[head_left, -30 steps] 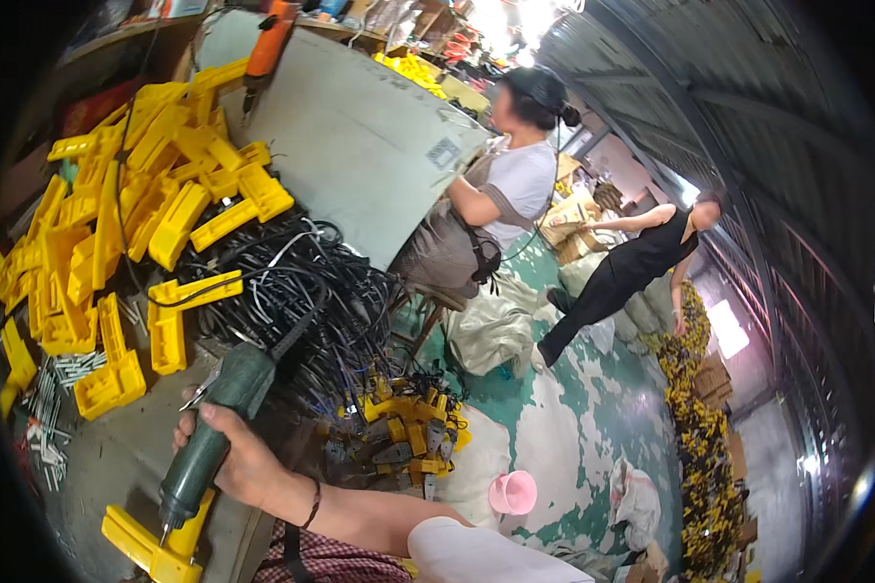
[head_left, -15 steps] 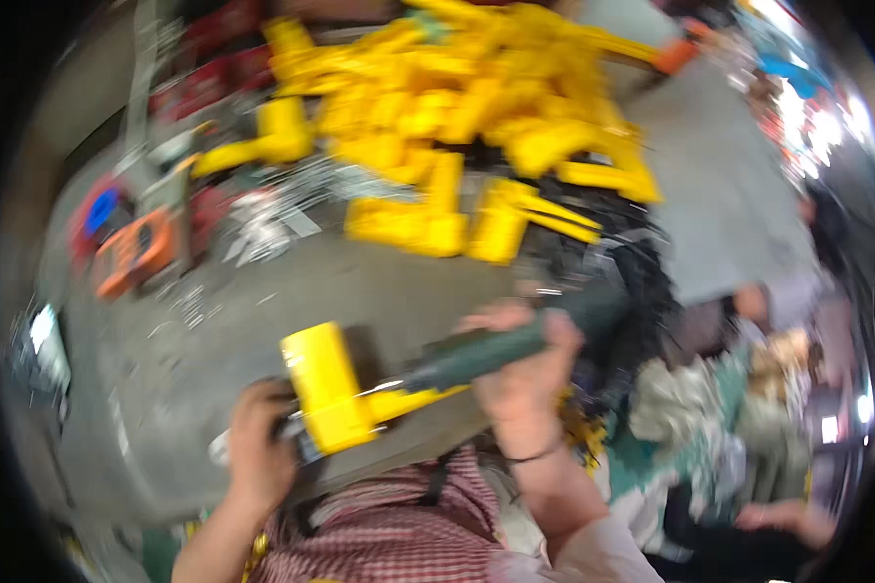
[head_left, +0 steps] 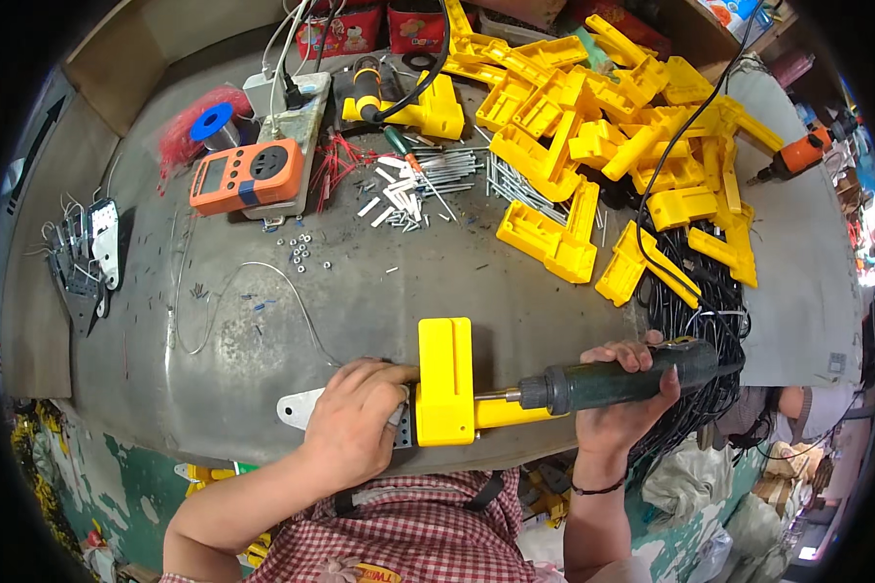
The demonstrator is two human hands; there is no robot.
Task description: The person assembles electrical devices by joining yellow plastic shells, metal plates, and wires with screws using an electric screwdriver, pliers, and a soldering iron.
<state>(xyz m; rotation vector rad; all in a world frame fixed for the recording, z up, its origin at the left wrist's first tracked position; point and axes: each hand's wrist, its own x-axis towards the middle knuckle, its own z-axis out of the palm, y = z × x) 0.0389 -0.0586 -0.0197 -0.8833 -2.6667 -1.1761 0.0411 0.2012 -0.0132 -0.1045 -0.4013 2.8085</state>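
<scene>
Near the table's front edge, my left hand [head_left: 357, 420] is closed round a flat metal plate [head_left: 298, 408] with a black part. This plate sits against the left side of an L-shaped yellow plastic housing [head_left: 445, 379]. My right hand [head_left: 620, 394] grips a dark green electric screwdriver [head_left: 612, 384], held level with its tip pointing left. The thin metal bit [head_left: 496, 395] meets the housing's right side, above its yellow arm [head_left: 515, 415]. Whether a screw is at the tip cannot be told. My left fingers hide part of the plate.
Several yellow housings [head_left: 544, 238] are heaped at the back right, beside black cables [head_left: 715, 301]. Metal rods [head_left: 447, 173], small nuts [head_left: 298, 255] and an orange meter [head_left: 246, 177] lie farther back. Metal plates with wires [head_left: 83, 257] stand left. An orange-black drill [head_left: 802, 155] lies far right.
The earlier frame is blurred and its view tilted. The housing now stands straighter, and the screwdriver has come level. Both hands keep their holds.
</scene>
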